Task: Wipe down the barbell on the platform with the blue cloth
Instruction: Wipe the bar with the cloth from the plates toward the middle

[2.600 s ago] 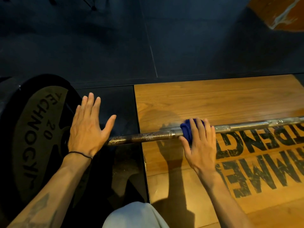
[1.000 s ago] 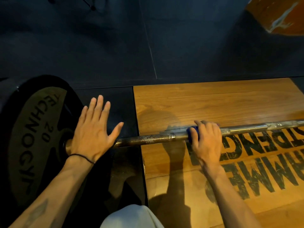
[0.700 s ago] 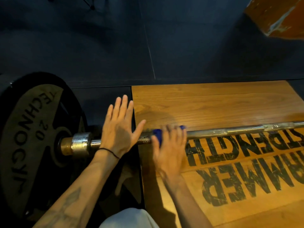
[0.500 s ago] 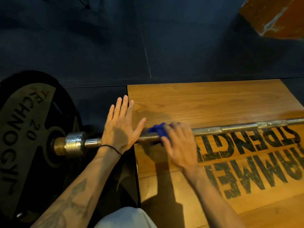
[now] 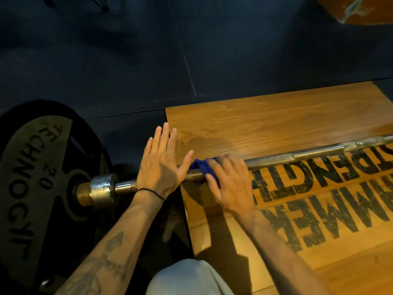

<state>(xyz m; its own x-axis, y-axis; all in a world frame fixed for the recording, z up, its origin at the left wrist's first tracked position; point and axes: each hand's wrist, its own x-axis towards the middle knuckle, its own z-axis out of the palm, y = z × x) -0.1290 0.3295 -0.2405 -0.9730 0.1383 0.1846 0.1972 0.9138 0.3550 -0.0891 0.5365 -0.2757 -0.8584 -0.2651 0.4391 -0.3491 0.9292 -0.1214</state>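
One barbell (image 5: 287, 156), one blue cloth (image 5: 203, 170), gripped under my right hand (image 5: 230, 188). My left hand (image 5: 159, 167) lies flat (fingers straight) beside it; bare shaft runs rightward.

You look down on a dim gym floor of dark rubber tiles (image 5: 106, 60), a pale seam (image 5: 187, 67) running between them. An orange-brown wooden box (image 5: 365, 9) sits at the top right corner, its edge scuffed white. Thin dark equipment legs (image 5: 100, 5) stand at the top left, in shadow
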